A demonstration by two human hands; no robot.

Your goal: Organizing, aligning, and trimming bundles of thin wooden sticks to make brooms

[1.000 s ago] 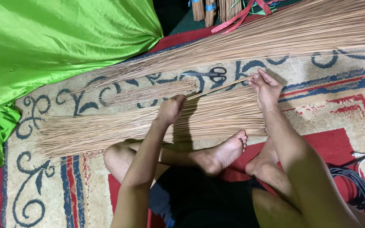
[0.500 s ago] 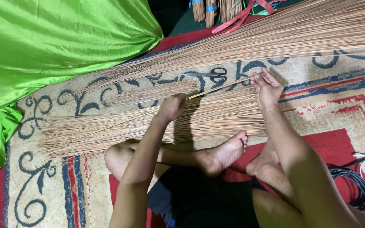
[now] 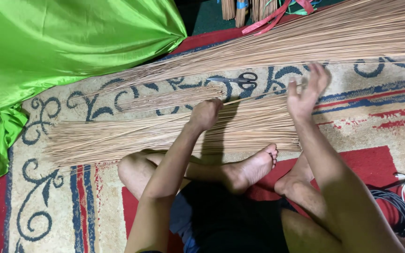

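I sit cross-legged on a patterned carpet (image 3: 48, 206) with a flat layer of thin tan sticks (image 3: 132, 136) in front of my feet. My left hand (image 3: 206, 114) is a fist resting on this layer, closed on one thin stick (image 3: 258, 95) that slants up to the right. My right hand (image 3: 307, 90) hovers at that stick's far end. Its fingers are stretched upward and its thumb stands apart, a little blurred. A smaller bunch of sticks (image 3: 174, 98) lies just beyond my left hand.
Black-handled scissors (image 3: 244, 79) lie on the carpet behind the sticks. A long sheaf of sticks (image 3: 329, 37) crosses the top. Green shiny cloth (image 3: 71, 42) fills the upper left. Tied bundles (image 3: 240, 7) and red ribbon (image 3: 277, 14) sit at the top, cables (image 3: 399, 211) at the right.
My right hand has lifted and spread its fingers, where it was pinching the stick's end before. The scissors behind it have come into view. My left hand has stayed put.
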